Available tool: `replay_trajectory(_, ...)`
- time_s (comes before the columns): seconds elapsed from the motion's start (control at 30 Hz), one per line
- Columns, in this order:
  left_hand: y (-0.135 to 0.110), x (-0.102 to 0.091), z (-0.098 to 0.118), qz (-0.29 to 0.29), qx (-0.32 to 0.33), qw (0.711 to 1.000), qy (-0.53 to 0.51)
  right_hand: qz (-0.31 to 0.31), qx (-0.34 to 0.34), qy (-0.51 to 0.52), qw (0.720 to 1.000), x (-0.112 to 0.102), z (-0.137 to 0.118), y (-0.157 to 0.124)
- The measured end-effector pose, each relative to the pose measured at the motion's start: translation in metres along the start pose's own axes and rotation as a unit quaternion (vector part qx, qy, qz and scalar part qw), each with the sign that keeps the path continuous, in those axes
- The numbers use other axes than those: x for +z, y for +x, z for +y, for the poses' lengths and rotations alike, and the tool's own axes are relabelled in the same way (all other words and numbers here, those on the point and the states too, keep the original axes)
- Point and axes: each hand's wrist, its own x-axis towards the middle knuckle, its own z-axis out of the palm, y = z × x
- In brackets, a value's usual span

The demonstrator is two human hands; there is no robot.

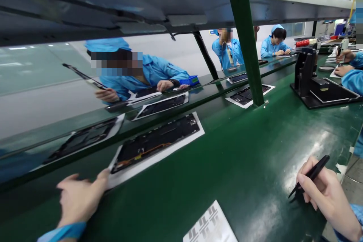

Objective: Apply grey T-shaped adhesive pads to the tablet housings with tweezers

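Observation:
My left hand reaches across the green belt and touches the near corner of a white sheet that carries a dark tablet back panel. Its fingers are curled loosely, thumb out, nothing held inside them. My right hand rests at the lower right, closed on black tweezers that point down-left. A white sticker sheet with grey shapes lies at the near edge between my hands.
More panels on white sheets lie farther along the belt. A green post holds an overhead shelf. A black fixture stands at right. Workers in blue coats sit opposite and further down the line.

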Motion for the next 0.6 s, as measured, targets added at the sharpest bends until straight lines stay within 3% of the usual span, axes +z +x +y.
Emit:
replay_trajectory(0.07, -0.01, 0.003, 0.0, 0.013, -0.023, 0.999, 0.036, -0.019, -0.014, -0.008, 1.0, -0.001, 0.005, 0.002)
replay_trajectory(0.17, -0.007, 0.013, 0.011, 0.015, -0.005, 0.997, 0.071, -0.04, -0.017, -0.019, 0.999, -0.003, 0.011, 0.005)
replay_trajectory(0.33, -0.003, 0.021, 0.034, -0.042, 0.121, 0.989, 0.077, -0.069, -0.011, -0.103, 0.992, -0.005, 0.012, 0.01)
replay_trajectory(0.4, -0.02, 0.014, 0.039, -0.087, 0.187, 0.977, 0.058, -0.087, -0.003, -0.136, 0.987, -0.007, 0.009, 0.012)
replay_trajectory(0.5, -0.066, -0.001, 0.045, -0.16, 0.267, 0.95, 0.027, -0.142, 0.029, -0.19, 0.971, -0.01, 0.001, 0.016)
replay_trajectory(0.6, -0.115, -0.011, 0.058, -0.218, 0.347, 0.912, -0.027, -0.223, 0.052, -0.284, 0.931, -0.012, -0.01, 0.03)
